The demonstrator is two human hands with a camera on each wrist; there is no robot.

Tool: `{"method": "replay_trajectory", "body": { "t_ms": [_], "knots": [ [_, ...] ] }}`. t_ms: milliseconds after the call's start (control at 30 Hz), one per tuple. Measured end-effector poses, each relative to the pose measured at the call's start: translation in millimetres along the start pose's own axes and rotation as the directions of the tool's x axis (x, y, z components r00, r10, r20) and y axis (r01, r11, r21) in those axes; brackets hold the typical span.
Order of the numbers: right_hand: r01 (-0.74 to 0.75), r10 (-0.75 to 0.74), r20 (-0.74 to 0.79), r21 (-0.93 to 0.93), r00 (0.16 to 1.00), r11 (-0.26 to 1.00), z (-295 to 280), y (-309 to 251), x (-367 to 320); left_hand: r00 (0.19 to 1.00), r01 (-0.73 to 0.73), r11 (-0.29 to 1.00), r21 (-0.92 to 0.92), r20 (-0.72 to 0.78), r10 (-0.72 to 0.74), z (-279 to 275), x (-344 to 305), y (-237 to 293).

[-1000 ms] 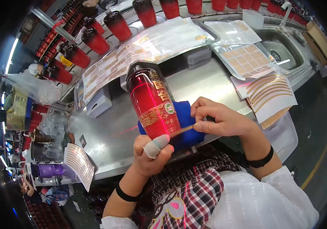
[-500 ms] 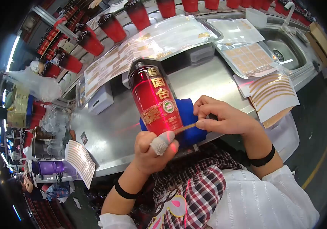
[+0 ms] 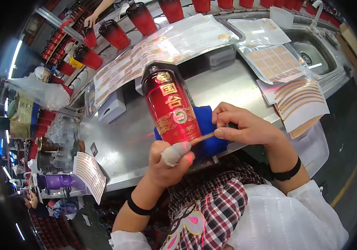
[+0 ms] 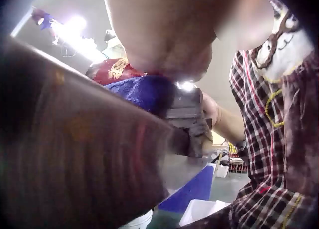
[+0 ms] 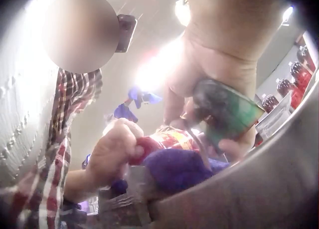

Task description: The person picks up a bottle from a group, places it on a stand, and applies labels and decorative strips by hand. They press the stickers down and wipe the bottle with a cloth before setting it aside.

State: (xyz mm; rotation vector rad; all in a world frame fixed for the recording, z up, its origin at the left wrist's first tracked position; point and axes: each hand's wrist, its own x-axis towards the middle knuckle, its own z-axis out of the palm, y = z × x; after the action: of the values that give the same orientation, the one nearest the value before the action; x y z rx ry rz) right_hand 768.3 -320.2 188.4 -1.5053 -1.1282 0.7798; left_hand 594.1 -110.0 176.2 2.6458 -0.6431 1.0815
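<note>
A red glass bottle (image 3: 173, 104) with gold lettering and a dark neck lies on a blue cloth (image 3: 205, 121), its base toward me. My left hand (image 3: 164, 164) grips the base end, fingers curled, with a whitish cover over the thumb. A thin brown-gold strip (image 3: 203, 138) runs from that thumb along the base edge to my right hand (image 3: 245, 127), which pinches its other end between thumb and forefinger. In the right wrist view a dark green object (image 5: 224, 112) shows by my right hand; I cannot tell what it is.
Sticker sheets (image 3: 145, 58) lie behind the bottle on the steel table (image 3: 132, 150), more gold-striped sheets (image 3: 301, 104) at the right. A sink (image 3: 312, 52) is at the back right. Red bottles (image 3: 114, 35) line the back, where another person's hand (image 3: 91, 20) reaches in.
The bottle has turned about its length, its lettering moving from the right side toward the middle. Both hands keep hold. The red bottles at the back have shifted and another person's hand now reaches one.
</note>
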Motion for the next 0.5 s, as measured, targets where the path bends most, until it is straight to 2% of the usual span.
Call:
{"method": "replay_trajectory", "body": {
  "t_ms": [33,133,233,333,433,500],
  "knots": [
    [0.014,-0.014,-0.018,0.003,1.000,1.000,0,0,0,1.000,0.028,0.999,-0.021,0.002,-0.028,0,-2,1],
    [0.027,-0.027,-0.049,0.000,0.998,1.000,2,0,0,0.999,0.037,0.996,0.081,0.026,-0.039,-1,-3,8],
    [0.004,-0.004,-0.019,-0.008,1.000,1.000,2,-1,2,0.996,-0.081,0.993,0.082,-0.017,0.082,1,5,2],
    [0.003,-0.003,-0.001,-0.008,1.000,1.000,2,1,2,0.994,-0.107,0.993,0.039,-0.011,0.108,4,4,-4],
    [0.015,-0.015,-0.014,-0.019,1.000,1.000,2,1,1,0.999,0.027,0.998,0.055,0.034,-0.029,-4,-2,3],
    [-0.021,0.021,0.004,-0.011,1.000,1.000,2,-1,2,0.999,0.034,0.998,0.043,0.022,-0.035,-2,0,7]
  ]
}}
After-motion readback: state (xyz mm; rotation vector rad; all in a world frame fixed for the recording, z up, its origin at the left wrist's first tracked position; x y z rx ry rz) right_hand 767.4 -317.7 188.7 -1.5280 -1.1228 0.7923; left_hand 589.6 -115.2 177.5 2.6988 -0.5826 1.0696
